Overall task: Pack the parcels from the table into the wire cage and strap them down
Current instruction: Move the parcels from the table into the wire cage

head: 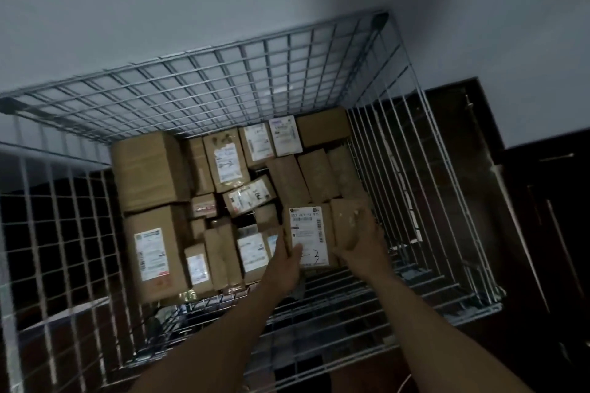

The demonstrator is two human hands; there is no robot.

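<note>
I look down into the wire cage (204,80), whose floor holds several brown cardboard parcels with white labels. Both my arms reach in. My left hand (287,260) grips the left edge of a labelled parcel (311,230) marked with a handwritten 3. My right hand (362,241) grips that parcel's right side, fingers curled over its brown face. The parcel sits at the near right of the packed parcels. A large box (148,169) stands at the back left and another large box (156,252) in front of it.
The cage's mesh walls rise on all sides, with the right wall (415,169) close to my right hand. Bare wire floor (367,290) shows at the near right. Dark wooden furniture (526,201) stands right of the cage, a pale wall behind.
</note>
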